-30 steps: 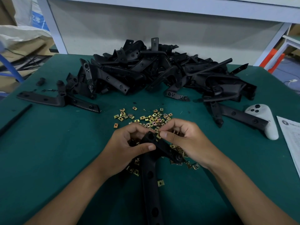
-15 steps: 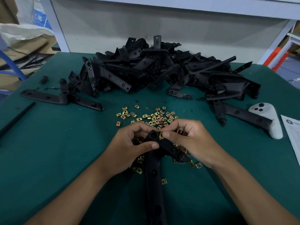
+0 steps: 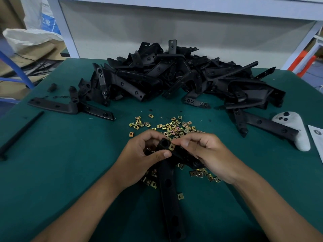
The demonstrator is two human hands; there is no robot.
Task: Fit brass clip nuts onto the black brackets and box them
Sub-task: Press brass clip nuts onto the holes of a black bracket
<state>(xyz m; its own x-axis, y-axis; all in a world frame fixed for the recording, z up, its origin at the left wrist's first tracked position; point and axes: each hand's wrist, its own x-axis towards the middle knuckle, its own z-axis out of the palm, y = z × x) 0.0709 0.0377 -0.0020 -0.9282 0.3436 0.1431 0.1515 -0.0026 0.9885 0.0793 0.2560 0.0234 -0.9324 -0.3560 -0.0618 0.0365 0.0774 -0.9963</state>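
I'm holding a black bracket near the counter's front edge, long holed arm pointing back at me, bent end up between my hands. Left hand is gripping the bent end, thumb lying across it. Right hand is pinching a brass clip nut against the bracket edge beside a round hole. Loose clip nuts are lying scattered just beyond my hands, more showing under and beside them. Bracket pile is sitting at the back of the green counter, one single bracket lying apart at left, a thin black rod further left. White controller is resting at right, touching a bracket, paper sheet at the right edge. Can't see any box.
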